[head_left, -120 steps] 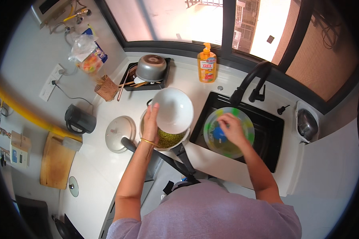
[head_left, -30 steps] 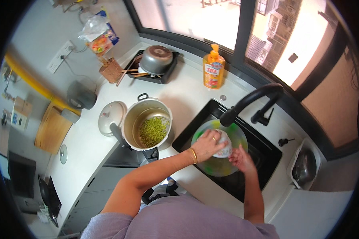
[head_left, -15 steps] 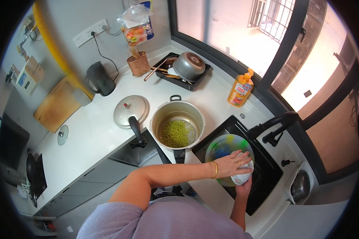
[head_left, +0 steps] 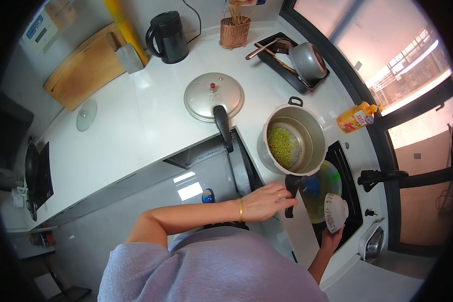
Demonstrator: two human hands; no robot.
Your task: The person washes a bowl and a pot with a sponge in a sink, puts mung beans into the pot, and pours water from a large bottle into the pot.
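My left hand (head_left: 267, 201) reaches across with its fingers stretched out, and the fingertips touch the black handle (head_left: 289, 194) of a steel pot (head_left: 307, 132). The pot stands on the white counter by the sink and holds green beans (head_left: 282, 146). My right hand (head_left: 332, 237) holds a small white patterned bowl (head_left: 335, 211), tilted, over the sink (head_left: 350, 166). A round green plate (head_left: 324, 183) lies in the sink under the bowl.
The pot's lid (head_left: 214, 95), with a long black handle, lies on the counter to the left. A black faucet (head_left: 382, 176) and an orange soap bottle (head_left: 355, 117) stand by the sink. Farther back are a black kettle (head_left: 168, 30), a wooden cutting board (head_left: 85, 65), a utensil basket (head_left: 235, 31) and a pan (head_left: 307, 58).
My left hand has left the green plate in the sink and moved to the pot's handle. My right hand has raised the white bowl. The view has swung left.
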